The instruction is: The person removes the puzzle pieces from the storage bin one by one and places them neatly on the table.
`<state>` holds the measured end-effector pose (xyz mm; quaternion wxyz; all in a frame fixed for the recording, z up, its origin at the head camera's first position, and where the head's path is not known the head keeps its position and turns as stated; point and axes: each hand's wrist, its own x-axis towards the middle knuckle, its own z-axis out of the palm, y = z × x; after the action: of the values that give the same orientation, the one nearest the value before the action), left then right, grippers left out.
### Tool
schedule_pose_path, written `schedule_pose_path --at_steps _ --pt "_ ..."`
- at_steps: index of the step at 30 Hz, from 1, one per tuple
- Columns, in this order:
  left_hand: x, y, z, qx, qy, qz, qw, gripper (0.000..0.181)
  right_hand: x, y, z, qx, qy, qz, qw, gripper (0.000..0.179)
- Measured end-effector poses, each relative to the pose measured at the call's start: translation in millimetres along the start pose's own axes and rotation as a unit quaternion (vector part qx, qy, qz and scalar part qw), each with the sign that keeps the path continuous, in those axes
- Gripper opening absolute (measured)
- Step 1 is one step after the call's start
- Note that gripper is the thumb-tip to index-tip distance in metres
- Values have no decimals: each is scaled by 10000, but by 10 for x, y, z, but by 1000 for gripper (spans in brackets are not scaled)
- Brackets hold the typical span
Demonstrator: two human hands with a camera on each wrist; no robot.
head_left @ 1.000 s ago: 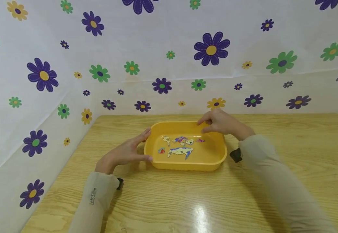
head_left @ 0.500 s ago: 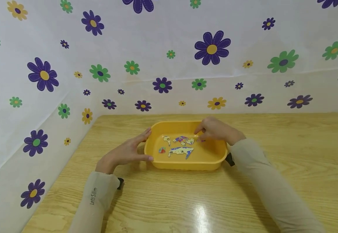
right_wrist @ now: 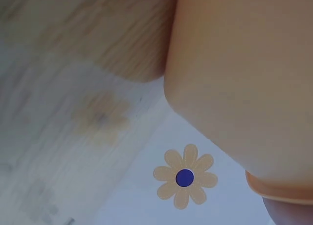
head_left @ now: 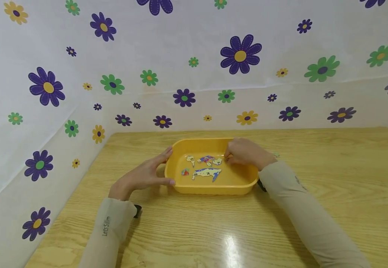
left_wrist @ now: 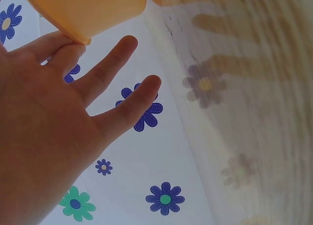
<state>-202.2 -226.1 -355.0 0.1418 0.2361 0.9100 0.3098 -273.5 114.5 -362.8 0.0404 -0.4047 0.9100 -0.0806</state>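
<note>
The person's left hand (head_left: 140, 176) rests flat against the left wall of the yellow tray (head_left: 210, 189), fingers straight and a little spread, the thumb along the near-left corner; the left wrist view shows those fingers (left_wrist: 105, 71) apart and only lightly touching the tray's rim. The tray sits on the wooden table (head_left: 281, 223) towards its far edge, left of centre. On the tray's floor lie several printed puzzle pieces: a small red one (head_left: 185, 172) near the left wall, a long blue-and-white one (head_left: 207, 174) in the middle, and a cluster (head_left: 208, 160) towards the far wall. The right hand (head_left: 245, 153) reaches over the far-right rim with fingers curled down onto the floor beside that cluster; whether they pinch a piece cannot be told, as the hand hides its fingertips. The step in hand appears to be picking a piece out while the left hand steadies the tray. The next move likely calls for a fine fingertip pinch on a thin, flat piece, then a clean lift over the rim.
</note>
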Motion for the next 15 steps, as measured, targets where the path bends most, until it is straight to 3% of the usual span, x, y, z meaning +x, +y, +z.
schedule_pose_path --at_steps 7,11,15 --pt "-7 -19 -3 77 9 26 10000 104 13 -59 -17 -265 -239 405 9985 11" --pt "-5 -24 -4 35 -17 17 10000 105 16 -72 -11 -364 -179 405 9984 9" --pt "-4 -28 -4 -36 -47 -15 10000 105 7 -79 -8 -486 -107 375 9981 19"
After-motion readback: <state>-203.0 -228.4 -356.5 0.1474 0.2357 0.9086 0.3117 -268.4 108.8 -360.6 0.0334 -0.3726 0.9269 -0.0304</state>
